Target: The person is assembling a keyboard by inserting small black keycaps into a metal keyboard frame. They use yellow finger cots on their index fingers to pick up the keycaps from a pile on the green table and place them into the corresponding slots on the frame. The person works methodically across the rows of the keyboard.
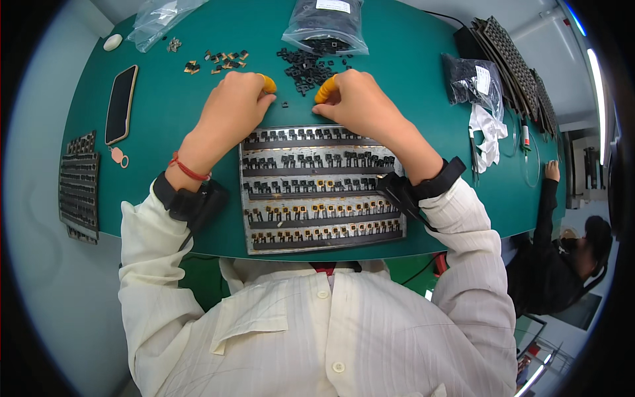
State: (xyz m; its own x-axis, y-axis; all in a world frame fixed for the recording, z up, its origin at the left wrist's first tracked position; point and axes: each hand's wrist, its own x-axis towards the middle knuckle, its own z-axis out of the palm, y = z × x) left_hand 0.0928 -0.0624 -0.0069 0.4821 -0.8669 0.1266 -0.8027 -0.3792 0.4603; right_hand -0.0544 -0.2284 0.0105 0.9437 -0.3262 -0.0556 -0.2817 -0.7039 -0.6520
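My left hand (237, 102), a yellow finger cot on its index finger, is held just above the green table. Its thumb and index finger come together in a pinch, and whatever may be between them is hidden. Across from it my right hand (362, 102), also with yellow finger cots, is pinched beside a pile of small black square parts (304, 69). Its fingertips hide anything they hold. One loose black part (285, 104) lies between the hands. Below them sits a metal tray (324, 246) with several rows of small black parts, some with golden-brown faces in the lower rows.
Behind the pile lies a clear bag of black parts (325, 25). Small black-and-gold pieces (228, 61) lie at upper left, near a phone (122, 104). Another filled tray (79, 188) is at far left. A bag (473, 83), white cloth (488, 135) and stacked trays (506, 63) occupy the right; a person (562, 264) sits beyond.
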